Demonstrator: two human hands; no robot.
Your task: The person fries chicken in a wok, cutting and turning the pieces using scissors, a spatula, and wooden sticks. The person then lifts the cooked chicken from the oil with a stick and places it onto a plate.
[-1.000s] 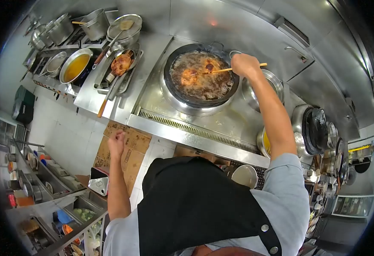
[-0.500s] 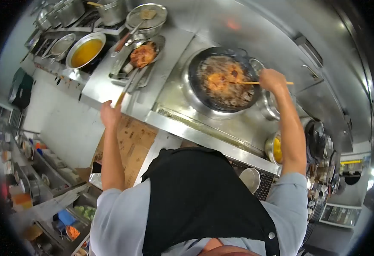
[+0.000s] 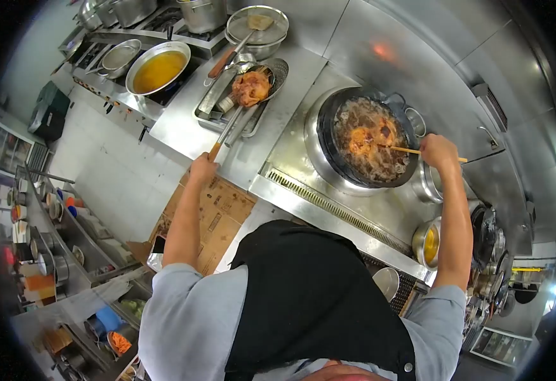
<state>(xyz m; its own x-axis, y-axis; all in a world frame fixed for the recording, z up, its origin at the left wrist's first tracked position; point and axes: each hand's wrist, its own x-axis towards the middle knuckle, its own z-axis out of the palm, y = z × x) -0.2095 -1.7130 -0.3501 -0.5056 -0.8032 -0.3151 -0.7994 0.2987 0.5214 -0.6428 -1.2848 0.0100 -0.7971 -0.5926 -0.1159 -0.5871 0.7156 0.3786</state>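
Note:
My left hand [image 3: 203,170] is closed around the wooden handle of a long skimmer [image 3: 280,70]. Its perforated bowl rests over a metal tray [image 3: 252,131] and carries a browned piece of meat, apparently a whole fried chicken [image 3: 250,87]. On the other side, my right hand [image 3: 438,152] grips long wooden chopsticks [image 3: 407,150]; I cannot tell whether one or two sticks show. Their tips reach into a black wok [image 3: 326,141] of bubbling oil. Two orange-brown fried pieces [image 3: 361,140] touch each other in the oil, near the chopstick tips.
Left of the tray, a wide pan of yellow liquid [image 3: 158,71] sits on the stove. Behind the tray stands a strainer-topped pot [image 3: 257,28]. A bowl with yellow contents [image 3: 428,244] lies right, below the wok. The steel counter edge [image 3: 335,219] runs before my apron. Cardboard [image 3: 217,213] covers the floor.
The view has shifted, so the counter and wok appear farther right and lower. Both hands keep their grips, and the chicken still lies in the skimmer.

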